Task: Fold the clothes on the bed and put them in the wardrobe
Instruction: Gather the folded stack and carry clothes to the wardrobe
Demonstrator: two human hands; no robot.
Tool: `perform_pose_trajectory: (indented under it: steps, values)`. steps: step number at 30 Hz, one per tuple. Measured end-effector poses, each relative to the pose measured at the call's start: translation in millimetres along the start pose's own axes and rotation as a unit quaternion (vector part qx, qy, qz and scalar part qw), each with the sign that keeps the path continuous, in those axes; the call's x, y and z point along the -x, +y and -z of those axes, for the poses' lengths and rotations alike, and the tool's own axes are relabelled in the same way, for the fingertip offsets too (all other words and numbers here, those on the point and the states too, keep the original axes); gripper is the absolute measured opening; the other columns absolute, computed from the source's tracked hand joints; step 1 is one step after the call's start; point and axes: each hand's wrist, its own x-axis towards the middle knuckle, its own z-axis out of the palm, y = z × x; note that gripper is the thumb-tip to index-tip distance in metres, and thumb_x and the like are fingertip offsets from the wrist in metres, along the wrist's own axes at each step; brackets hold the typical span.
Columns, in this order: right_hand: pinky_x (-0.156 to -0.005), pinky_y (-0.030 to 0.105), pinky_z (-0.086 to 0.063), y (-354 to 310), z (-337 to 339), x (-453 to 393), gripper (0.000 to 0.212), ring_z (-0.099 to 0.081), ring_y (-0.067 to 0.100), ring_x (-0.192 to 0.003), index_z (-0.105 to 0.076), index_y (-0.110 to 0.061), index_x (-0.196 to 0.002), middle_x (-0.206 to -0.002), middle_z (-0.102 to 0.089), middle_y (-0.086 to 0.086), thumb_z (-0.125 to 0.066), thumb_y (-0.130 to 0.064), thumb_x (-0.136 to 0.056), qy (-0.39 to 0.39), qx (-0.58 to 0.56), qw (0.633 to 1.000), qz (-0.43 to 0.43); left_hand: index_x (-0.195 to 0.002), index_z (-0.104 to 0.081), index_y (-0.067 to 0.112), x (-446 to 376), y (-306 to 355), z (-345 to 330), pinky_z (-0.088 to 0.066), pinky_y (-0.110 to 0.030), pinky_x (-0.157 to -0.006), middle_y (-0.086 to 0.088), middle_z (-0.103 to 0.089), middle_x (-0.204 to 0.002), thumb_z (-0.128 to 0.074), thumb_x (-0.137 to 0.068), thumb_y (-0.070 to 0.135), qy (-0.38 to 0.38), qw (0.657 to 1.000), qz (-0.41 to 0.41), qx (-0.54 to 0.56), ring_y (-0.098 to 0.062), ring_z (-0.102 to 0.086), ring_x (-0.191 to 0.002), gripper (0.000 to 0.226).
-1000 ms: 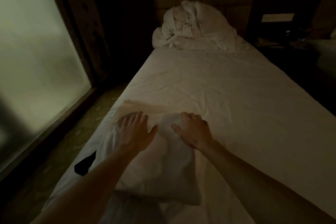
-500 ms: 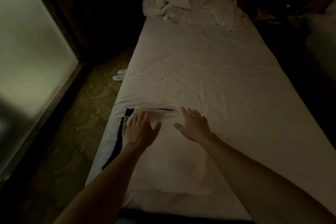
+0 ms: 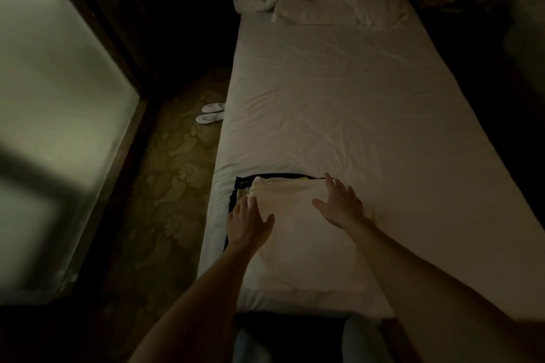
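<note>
Pale cloth (image 3: 295,233) lies flat at the bed's (image 3: 339,97) near left corner, long axis running away from you, over a dark garment (image 3: 240,186). Your left hand (image 3: 247,224) and right hand (image 3: 339,206) rest on its far end, fingers spread, gripping nothing; both reach it equally.

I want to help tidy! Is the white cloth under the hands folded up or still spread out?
Folded: the white cloth lies as a compact rectangle with layered edges showing at its far left corner, on a dark garment.
</note>
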Motion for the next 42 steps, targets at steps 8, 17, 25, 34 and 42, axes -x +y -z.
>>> perform_pose_trajectory:
  steps: [8, 17, 25, 34, 42]
  values:
    - [-0.116, 0.043, -0.020, 62, -40, -73, 0.114, -0.011, 0.033, -0.148, 0.018, -0.012, -0.152, -0.161, -0.008, 0.019, -0.070, -0.041, -0.086, -0.030, -0.205, 0.963, -0.172, -0.146, -0.023, 0.014, -48, 1, -50, -0.045, -0.046, -0.099, -0.005, -0.035, -0.151, -0.065, -0.075, 0.060, -0.040, 0.986, 0.148, 0.062, -0.031, -0.049, -0.125, 0.093]
    - [-0.106, 0.030, -0.035, 90, -84, -117, 0.111, -0.035, 0.033, -0.139, -0.006, 0.000, -0.153, -0.155, -0.028, 0.019, -0.078, -0.037, -0.078, -0.102, -0.262, 0.929, -0.241, -0.147, -0.020, 0.019, -78, -2, -111, -0.050, -0.043, -0.092, 0.005, -0.030, -0.151, -0.071, -0.061, 0.053, -0.017, 0.960, 0.233, 0.156, -0.025, -0.048, -0.127, 0.105]
    - [-0.099, 0.042, -0.048, 98, -93, -124, 0.092, -0.051, 0.037, -0.126, -0.041, -0.002, -0.142, -0.142, -0.048, 0.020, -0.087, -0.030, -0.068, -0.082, -0.314, 0.907, -0.268, -0.150, -0.023, 0.033, -84, -12, -121, -0.044, -0.046, -0.095, -0.015, -0.046, -0.140, -0.089, -0.058, 0.042, -0.034, 0.895, 0.335, 0.292, -0.038, -0.049, -0.123, 0.113]
    - [-0.099, 0.044, -0.041, 56, -124, -90, 0.063, -0.046, 0.036, -0.121, -0.053, -0.004, -0.132, -0.134, -0.050, 0.017, -0.071, -0.031, -0.077, 0.078, -0.168, 0.979, -0.083, -0.128, -0.046, 0.018, -58, 29, -128, -0.045, -0.041, -0.096, -0.007, -0.046, -0.136, -0.071, -0.073, 0.043, 0.052, 0.983, 0.152, 0.089, -0.029, -0.045, -0.125, 0.066]
    - [-0.099, 0.048, -0.044, 43, -148, -69, 0.056, -0.047, 0.034, -0.127, -0.051, -0.024, -0.135, -0.133, -0.056, 0.007, -0.057, -0.041, -0.082, 0.011, -0.152, 0.986, 0.067, -0.120, -0.048, 0.025, -55, 16, -137, -0.053, -0.034, -0.073, 0.008, -0.060, -0.110, -0.072, -0.074, 0.049, 0.061, 0.940, 0.140, 0.304, -0.012, -0.060, -0.096, 0.057]
